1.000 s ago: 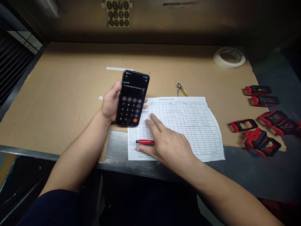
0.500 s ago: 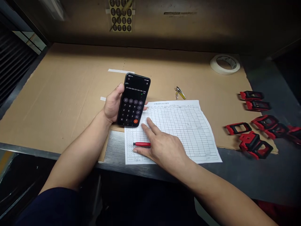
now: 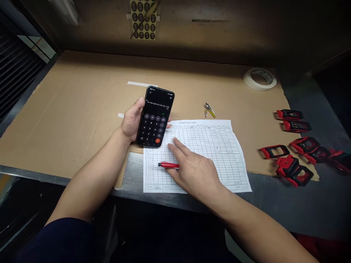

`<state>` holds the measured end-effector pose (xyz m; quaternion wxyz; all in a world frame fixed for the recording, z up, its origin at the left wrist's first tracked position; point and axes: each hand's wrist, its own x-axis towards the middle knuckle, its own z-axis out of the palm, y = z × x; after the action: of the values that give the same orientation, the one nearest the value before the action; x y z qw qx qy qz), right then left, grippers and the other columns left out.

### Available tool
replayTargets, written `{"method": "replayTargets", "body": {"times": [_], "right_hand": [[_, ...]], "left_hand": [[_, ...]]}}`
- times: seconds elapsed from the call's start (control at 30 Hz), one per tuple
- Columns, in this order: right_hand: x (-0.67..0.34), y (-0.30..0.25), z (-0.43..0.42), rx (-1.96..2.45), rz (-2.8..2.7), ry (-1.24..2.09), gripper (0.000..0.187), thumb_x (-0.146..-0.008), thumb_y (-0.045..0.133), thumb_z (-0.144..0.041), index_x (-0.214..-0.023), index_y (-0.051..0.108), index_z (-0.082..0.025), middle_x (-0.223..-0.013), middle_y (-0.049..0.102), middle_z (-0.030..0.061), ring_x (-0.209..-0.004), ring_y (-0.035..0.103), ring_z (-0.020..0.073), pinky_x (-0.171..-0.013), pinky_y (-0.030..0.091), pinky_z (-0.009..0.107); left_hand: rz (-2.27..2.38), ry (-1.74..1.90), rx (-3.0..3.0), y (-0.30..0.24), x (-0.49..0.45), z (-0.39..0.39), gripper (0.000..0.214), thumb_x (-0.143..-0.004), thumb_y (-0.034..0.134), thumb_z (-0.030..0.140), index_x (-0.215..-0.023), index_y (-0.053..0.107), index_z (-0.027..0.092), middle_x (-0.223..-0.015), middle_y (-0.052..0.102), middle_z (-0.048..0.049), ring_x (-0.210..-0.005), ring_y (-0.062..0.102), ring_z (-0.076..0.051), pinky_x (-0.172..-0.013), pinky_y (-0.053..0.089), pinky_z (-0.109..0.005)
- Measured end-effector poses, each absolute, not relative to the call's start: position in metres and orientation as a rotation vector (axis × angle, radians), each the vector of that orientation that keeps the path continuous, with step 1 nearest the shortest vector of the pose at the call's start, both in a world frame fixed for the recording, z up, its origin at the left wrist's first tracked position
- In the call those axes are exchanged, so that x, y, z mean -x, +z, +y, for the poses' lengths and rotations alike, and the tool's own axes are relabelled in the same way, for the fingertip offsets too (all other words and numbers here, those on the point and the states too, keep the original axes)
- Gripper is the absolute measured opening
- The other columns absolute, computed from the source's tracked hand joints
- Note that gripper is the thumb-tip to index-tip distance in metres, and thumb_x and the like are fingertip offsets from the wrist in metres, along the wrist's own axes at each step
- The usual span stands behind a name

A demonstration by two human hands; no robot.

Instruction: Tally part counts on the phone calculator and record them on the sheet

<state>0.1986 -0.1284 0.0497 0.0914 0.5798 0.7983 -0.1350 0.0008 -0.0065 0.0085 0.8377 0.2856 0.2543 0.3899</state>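
Observation:
My left hand point(image 3: 132, 120) grips a black phone point(image 3: 155, 116) upright over the bench; its screen shows a calculator with a long sum. My right hand point(image 3: 196, 168) lies flat on a printed grid form point(image 3: 214, 146), index finger stretched toward the phone's lower corner. A red pen point(image 3: 168, 165) lies on the form's left part, its right end under my palm and thumb. The form rests partly on brown cardboard point(image 3: 82, 109) and partly on the metal bench edge point(image 3: 134, 175).
Several red-and-black plastic clips point(image 3: 294, 146) lie at the right. A roll of white tape point(image 3: 260, 78) sits at the back right. A small metal clipper point(image 3: 210, 109) lies above the form. A sticker sheet point(image 3: 143, 20) hangs on the back wall.
My right hand slid slightly right over the form, so the pen's red end shows more. The view shifted a little; the phone stays held in my left hand.

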Motion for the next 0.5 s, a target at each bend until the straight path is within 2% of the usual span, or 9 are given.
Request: {"method": "replayTargets", "body": {"times": [0.23,0.5], "right_hand": [[-0.1997,0.0521,-0.1230,-1.772,2.251,-0.343,0.063,-0.101,0.058,-0.045,-0.155,0.053,-0.013,-0.169,0.039,0.0133,-0.096,0.080,0.0313,-0.070,0.068,0.047],[-0.2012,0.0497,-0.1240,-1.831,2.282,-0.344,0.056,-0.101,0.057,-0.049,-0.148,0.059,-0.018,-0.168,0.045,0.0124,-0.096,0.080,0.0300,-0.066,0.066,0.042]], "left_hand": [[0.538,0.855,-0.598,0.0081,-0.0019,-0.0072,0.080,-0.098,0.038,0.079,-0.124,0.072,0.011,-0.112,0.080,-0.0172,-0.108,0.078,-0.036,-0.102,0.061,-0.055],[0.523,0.838,-0.638,0.0081,-0.0014,-0.0065,0.079,-0.098,0.038,0.078,-0.124,0.072,0.012,-0.112,0.080,-0.0168,-0.107,0.079,-0.035,-0.101,0.062,-0.052]]}}
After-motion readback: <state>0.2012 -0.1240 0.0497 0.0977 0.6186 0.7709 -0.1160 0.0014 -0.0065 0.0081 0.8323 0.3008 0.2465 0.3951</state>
